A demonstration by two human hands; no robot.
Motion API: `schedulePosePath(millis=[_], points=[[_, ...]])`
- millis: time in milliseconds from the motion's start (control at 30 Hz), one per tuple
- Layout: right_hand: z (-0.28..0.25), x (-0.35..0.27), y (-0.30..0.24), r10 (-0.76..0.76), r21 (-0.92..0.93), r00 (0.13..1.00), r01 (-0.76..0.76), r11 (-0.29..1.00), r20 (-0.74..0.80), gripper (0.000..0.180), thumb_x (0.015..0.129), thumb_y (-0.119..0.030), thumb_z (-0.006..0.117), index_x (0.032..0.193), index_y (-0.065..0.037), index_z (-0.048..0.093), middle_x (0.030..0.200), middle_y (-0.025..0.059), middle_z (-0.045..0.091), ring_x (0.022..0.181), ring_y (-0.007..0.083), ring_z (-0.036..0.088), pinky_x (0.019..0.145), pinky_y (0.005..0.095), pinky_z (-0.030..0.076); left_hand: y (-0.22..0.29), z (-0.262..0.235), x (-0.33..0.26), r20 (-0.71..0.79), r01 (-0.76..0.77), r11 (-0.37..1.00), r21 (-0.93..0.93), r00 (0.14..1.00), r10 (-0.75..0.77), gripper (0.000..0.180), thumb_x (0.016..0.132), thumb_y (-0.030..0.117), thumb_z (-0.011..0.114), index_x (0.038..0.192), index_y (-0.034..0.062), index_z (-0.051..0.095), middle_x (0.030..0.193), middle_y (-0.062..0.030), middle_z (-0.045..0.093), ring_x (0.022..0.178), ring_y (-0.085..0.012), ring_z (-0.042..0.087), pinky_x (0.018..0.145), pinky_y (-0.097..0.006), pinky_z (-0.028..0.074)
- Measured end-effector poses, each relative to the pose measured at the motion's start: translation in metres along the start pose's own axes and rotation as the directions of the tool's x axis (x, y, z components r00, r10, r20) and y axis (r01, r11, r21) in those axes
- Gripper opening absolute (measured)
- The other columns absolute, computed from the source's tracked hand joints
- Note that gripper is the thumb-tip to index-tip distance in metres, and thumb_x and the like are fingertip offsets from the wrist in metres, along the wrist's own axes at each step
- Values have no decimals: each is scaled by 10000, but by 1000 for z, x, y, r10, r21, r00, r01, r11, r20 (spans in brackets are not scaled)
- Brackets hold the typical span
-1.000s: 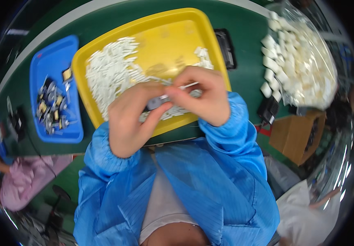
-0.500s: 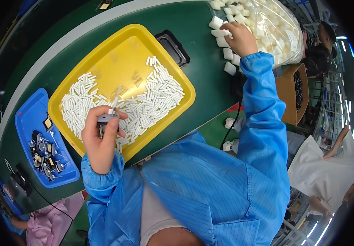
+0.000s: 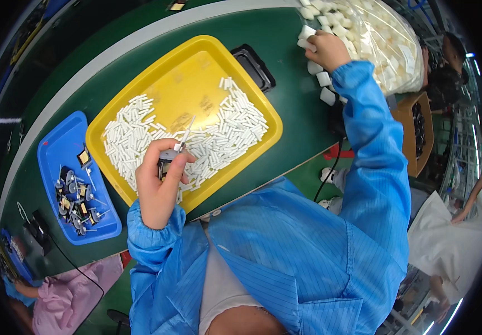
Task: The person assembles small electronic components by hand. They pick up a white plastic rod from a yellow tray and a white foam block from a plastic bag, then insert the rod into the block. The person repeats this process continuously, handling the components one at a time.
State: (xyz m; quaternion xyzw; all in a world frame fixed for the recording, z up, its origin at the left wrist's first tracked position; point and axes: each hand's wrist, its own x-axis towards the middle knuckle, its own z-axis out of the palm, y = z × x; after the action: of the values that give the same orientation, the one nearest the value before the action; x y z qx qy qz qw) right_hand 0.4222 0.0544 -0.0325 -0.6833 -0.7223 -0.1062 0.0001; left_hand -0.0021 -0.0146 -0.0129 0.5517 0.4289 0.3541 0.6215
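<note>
My left hand (image 3: 160,187) is closed on a small motor-like part (image 3: 169,154), dark grey with a thin upright shaft and a white piece round the shaft's base. It is held over the near side of a yellow tray (image 3: 157,65), which carries two heaps of short white tubes (image 3: 235,120). Off to the far right, my right hand (image 3: 332,51) pinches a white foam block (image 3: 307,44) by its end. Other foam blocks (image 3: 327,96) lie beside that hand, at the mouth of a clear plastic bag (image 3: 389,53) full of them.
A blue tray (image 3: 56,151) at the left holds several similar parts with shafts. Behind the yellow tray's right side sits a black tray (image 3: 253,68). A cardboard box (image 3: 414,134) with dark items stands right of my right arm. A person in pink (image 3: 73,293) is at the lower left.
My right fingers have closed on a foam block at the edge of the pile. My left hand still holds the part. The whole view has shifted slightly, moving the trays rightward in the picture.
</note>
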Motion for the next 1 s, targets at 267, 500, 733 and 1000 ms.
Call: schedulePosePath(millis=[267, 500, 733, 1000], points=[[-95, -23, -210, -35, 998, 999, -34, 56, 36, 243, 724, -7, 679, 960, 28, 639, 795, 81, 628, 726, 121, 614, 604, 190, 506, 5, -9, -1, -113, -152, 942, -298, 986, 124, 290, 919, 111, 447, 1189, 26, 385, 1059, -115, 533, 847, -129, 537, 609, -226, 442], [-67, -22, -251, -171, 999, 985, 5, -37, -12, 218, 739, 0, 674, 955, 25, 655, 849, 94, 625, 728, 117, 609, 603, 197, 483, 8, -27, -14, -159, -140, 972, -190, 981, 110, 332, 886, 30, 477, 1213, 34, 421, 1042, -114, 559, 924, -157, 558, 710, -250, 470], [-53, -33, -258, -152, 958, 979, -168, -232, 135, 244, 752, 13, 662, 992, 47, 633, 917, 110, 613, 779, 128, 606, 621, 201, 484, 3, -21, -9, -119, -169, 967, 193, 974, 194, 536, 782, -34, 581, 1277, 39, 392, 1061, -175, 563, 918, -282, 599, 786, -319, 464], [-65, -33, -257, -143, 973, 987, -105, -205, 76, 298, 729, -15, 690, 1015, 18, 618, 958, 83, 588, 856, 145, 598, 608, 207, 515, 4, -10, 4, -54, -220, 891, 396, 964, 261, 582, 758, -35, 610, 1290, 31, 381, 1101, -200, 550, 928, -312, 596, 793, -347, 477]])
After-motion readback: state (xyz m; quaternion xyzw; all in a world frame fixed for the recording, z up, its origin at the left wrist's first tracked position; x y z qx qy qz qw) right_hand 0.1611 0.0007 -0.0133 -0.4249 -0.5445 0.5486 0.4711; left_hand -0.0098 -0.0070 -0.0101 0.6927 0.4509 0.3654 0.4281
